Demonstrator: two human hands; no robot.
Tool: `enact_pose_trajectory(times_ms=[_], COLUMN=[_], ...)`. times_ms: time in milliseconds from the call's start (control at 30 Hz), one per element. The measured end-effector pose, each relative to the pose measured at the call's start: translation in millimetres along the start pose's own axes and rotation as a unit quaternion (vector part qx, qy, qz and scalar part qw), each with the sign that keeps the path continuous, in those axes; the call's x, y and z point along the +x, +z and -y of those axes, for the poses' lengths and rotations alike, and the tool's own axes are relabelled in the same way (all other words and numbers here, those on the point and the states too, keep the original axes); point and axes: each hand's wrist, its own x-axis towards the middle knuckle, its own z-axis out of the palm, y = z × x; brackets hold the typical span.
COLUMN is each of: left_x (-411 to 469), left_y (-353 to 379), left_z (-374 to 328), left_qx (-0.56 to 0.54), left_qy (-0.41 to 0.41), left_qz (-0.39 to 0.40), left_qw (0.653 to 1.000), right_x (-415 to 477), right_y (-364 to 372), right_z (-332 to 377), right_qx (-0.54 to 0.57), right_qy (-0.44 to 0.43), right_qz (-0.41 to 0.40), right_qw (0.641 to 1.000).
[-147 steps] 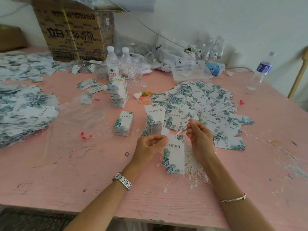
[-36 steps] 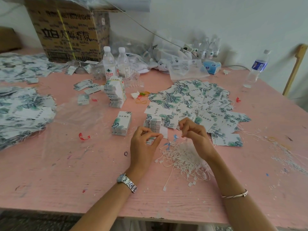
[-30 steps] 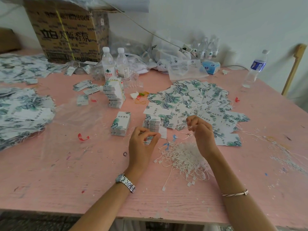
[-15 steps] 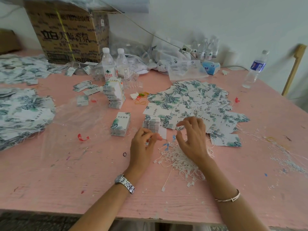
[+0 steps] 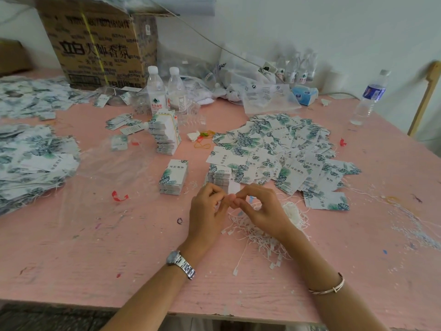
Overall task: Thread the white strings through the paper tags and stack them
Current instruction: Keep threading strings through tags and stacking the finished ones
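String pile: a tangled heap of thin white strings with small plastic ends [image 5: 274,237] lies on the pink wooden table [image 5: 95,247] at centre frame, directly under and below the right hand [image 5: 262,209]; the strands point every way, and one loose strand runs down the frame from the heap.
Left hand [image 5: 206,211]: placed just left of the heap, fingers curled, thumb and forefinger brought together.
Right hand: fingers curled, its fingertips [image 5: 235,201] met with those of the left hand.
Grip: both pinches are closed tip to tip; what is pinched is too small to be told.
Near stack: a short stack of white leaf-printed paper tags [image 5: 218,176] stands just above the joined fingertips, apart from them.
Second stack: a neat block of the same tags [image 5: 173,176] stands to its left, long axis running up the frame.
Loose tags: a wide spread of printed tags [image 5: 281,149] is fanned out at centre right, above the heap.
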Motion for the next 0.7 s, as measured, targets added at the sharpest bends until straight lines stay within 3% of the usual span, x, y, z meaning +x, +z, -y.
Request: enact_pose_trajectory(times_ms=[367, 567, 700], left_x=[-1, -3, 1], left_y=[-3, -4, -5], left_z=[-5, -14, -18], left_qx=[0.023, 0.16, 0.259], left_qy=[0.0, 0.045, 0.093], left_qz=[-0.005, -0.084, -0.125], left_qw=[1.0, 0.982, 0.953], right_x=[-2, 0, 2], right_y=[2, -4, -10], right_z=[3, 5, 3], right_qx=[0.129, 0.277, 0.389], right_qy=[0.096, 0.168, 0.213], right_qz=[-0.006, -0.073, -0.09], right_qw=[0.987, 0.943, 0.892])
